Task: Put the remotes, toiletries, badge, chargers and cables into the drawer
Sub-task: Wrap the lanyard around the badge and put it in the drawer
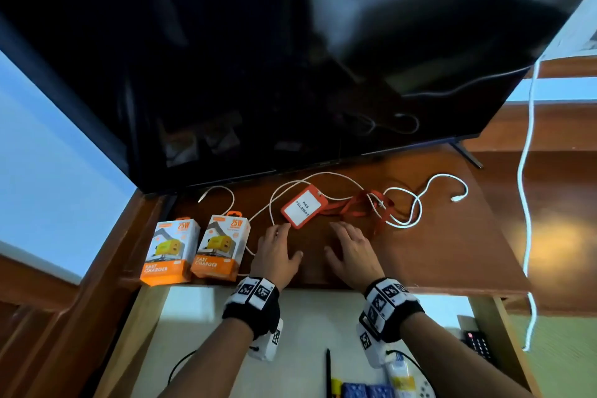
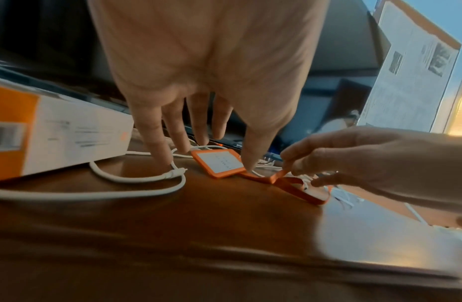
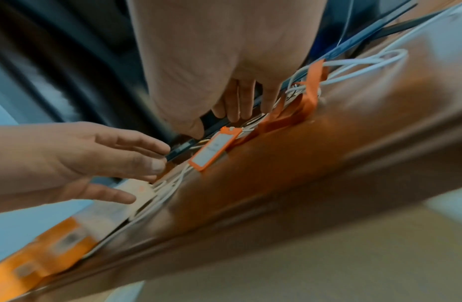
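Observation:
An orange badge holder (image 1: 303,206) with a white card lies on the wooden desk top (image 1: 436,252), its orange lanyard (image 1: 361,203) tangled with white cables (image 1: 407,203). My left hand (image 1: 287,241) hovers at the badge's near left corner, fingers straight, thumb tip close to the badge (image 2: 221,161). My right hand (image 1: 336,237) reaches over the lanyard (image 2: 294,188) with loosely bent fingers; neither hand grips anything. Two orange-and-white charger boxes (image 1: 172,252) (image 1: 223,245) stand at the desk's left edge. The drawer (image 1: 310,326) below is pulled out.
A large dark TV (image 1: 290,58) looms right behind the badge. In the drawer lie a black remote (image 1: 478,344), a white tube (image 1: 399,375), a black pen (image 1: 328,371) and blue packets. A white cord (image 1: 526,171) hangs at the right.

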